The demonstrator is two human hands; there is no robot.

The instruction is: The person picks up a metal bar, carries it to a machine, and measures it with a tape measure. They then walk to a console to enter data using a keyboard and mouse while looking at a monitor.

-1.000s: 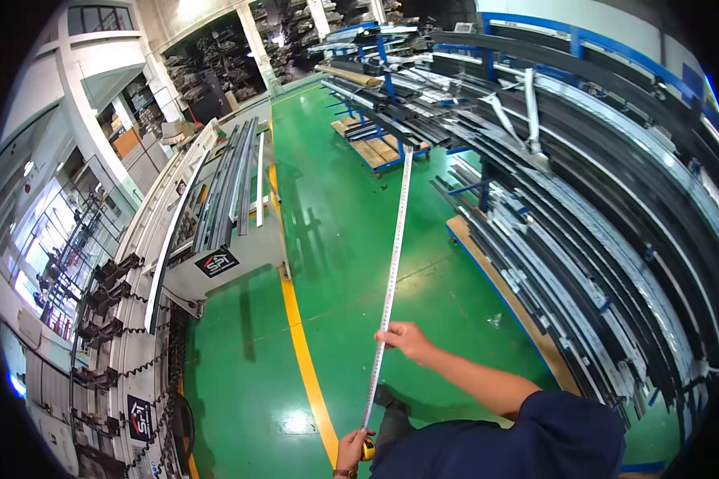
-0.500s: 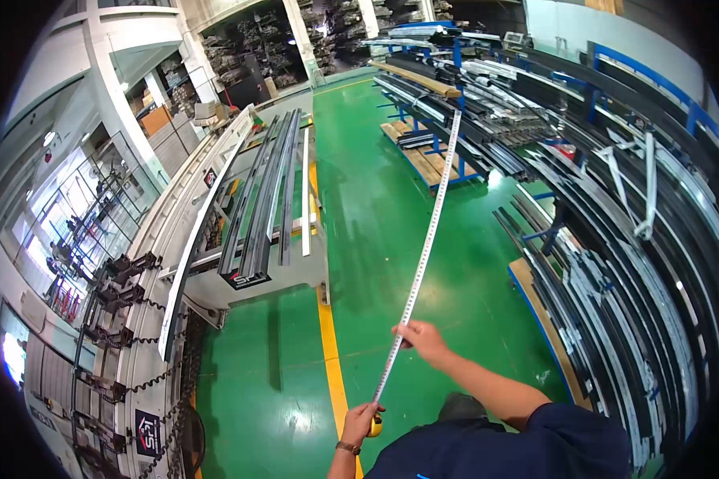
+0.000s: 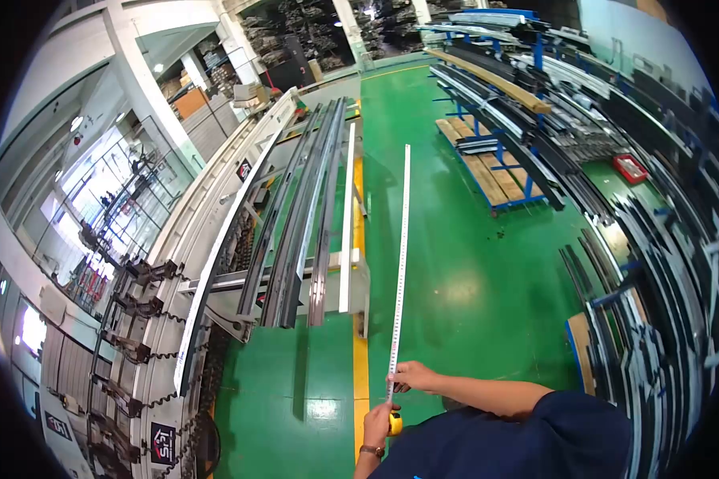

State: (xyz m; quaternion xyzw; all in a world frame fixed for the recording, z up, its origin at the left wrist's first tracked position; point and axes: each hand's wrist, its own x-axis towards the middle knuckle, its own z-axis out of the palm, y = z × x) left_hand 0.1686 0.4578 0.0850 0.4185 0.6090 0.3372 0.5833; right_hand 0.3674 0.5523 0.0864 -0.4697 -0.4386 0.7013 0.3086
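A long white tape measure blade (image 3: 402, 255) stretches forward over the green floor, its far end free in the air. My left hand (image 3: 377, 425) is wrapped around the yellow tape measure case (image 3: 395, 423), low in the view. Just ahead of it, my right hand (image 3: 412, 377) pinches the blade near the case. Left of the blade, several dark metal profiles (image 3: 302, 239) and a white one (image 3: 348, 231) lie lengthwise on the machine bed.
The long grey machine (image 3: 156, 319) with coiled cables runs along the left. Racks of metal profiles (image 3: 655, 319) line the right side, and a wheeled blue cart (image 3: 487, 164) with wooden boards stands farther back. A yellow line (image 3: 361, 359) crosses the green floor.
The blade has swung left, away from the right-hand racks, and less of it is out. My right hand has come down closer to my left hand. The view has turned slightly.
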